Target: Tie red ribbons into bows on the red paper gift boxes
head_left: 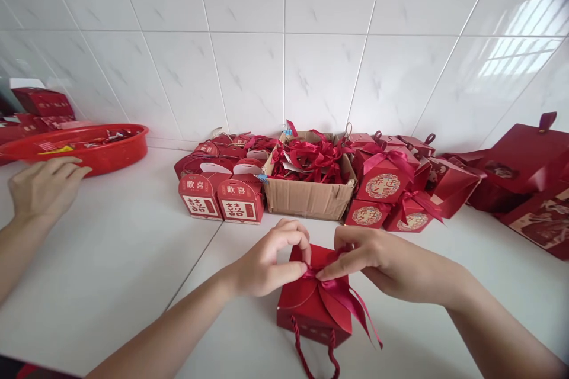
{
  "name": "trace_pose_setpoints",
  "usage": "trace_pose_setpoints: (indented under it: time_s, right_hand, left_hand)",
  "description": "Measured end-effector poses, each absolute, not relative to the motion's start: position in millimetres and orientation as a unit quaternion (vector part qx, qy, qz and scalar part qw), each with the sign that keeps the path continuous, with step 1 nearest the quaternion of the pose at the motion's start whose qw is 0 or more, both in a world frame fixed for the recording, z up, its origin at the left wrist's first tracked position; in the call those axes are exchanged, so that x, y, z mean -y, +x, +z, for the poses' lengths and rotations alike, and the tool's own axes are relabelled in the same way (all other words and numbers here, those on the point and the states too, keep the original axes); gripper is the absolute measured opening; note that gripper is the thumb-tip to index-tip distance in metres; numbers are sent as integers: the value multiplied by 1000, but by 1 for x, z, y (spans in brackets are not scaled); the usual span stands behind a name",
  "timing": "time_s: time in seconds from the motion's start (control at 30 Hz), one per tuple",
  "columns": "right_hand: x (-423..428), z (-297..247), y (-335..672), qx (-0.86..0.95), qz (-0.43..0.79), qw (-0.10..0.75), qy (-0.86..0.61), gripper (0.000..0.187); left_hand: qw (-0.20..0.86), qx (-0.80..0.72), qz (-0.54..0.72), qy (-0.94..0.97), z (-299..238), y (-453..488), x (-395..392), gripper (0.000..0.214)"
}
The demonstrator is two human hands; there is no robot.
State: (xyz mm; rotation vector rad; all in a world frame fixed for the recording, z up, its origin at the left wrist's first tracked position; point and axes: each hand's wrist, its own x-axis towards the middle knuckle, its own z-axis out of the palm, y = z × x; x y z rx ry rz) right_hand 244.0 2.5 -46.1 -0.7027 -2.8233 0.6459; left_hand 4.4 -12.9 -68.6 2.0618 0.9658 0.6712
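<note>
A red gift box (297,299) stands on the white table right in front of me, its curved top flaps folded together. A twisted red cord handle (332,346) hangs down its near side. Across the top runs a dark pink satin ribbon (344,296), its tails trailing off to the right. My left hand (278,257) pinches the ribbon at the middle of the lid, thumb against fingers. From the other side my right hand (377,257) grips the ribbon at the same spot, with its index finger on the knot; its other fingers are curled and partly hidden.
Behind the box, a cardboard carton (306,198) holds tangled ribbons. Red boxes with white labels (240,198) stand left of it, ribboned boxes (384,180) right, larger boxes (511,157) far right. Another person's hand (42,189) is beside a red basin (120,151) of small packets.
</note>
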Motion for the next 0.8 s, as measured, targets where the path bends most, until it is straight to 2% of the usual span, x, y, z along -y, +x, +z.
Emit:
trace_pose_setpoints:
  time_s: [0.33, 0.47, 0.63, 0.8]
  right_hand:
    - [-6, -52, 243, 937, 256, 124, -203, 54]
    - [-6, -50, 244, 939, 255, 109, -206, 50]
    - [-9, -48, 249, 940, 248, 86, -216, 52]
    - [-13, -50, 251, 933, 271, 114, -209, 46]
  left_hand:
    - [405, -353, 259, 803, -72, 5, 15, 12]
    - [435, -345, 256, 792, -70, 2, 13, 17]
    - [398, -351, 243, 812, -66, 0, 13, 19]
    - [410, -351, 241, 806, -67, -1, 14, 18]
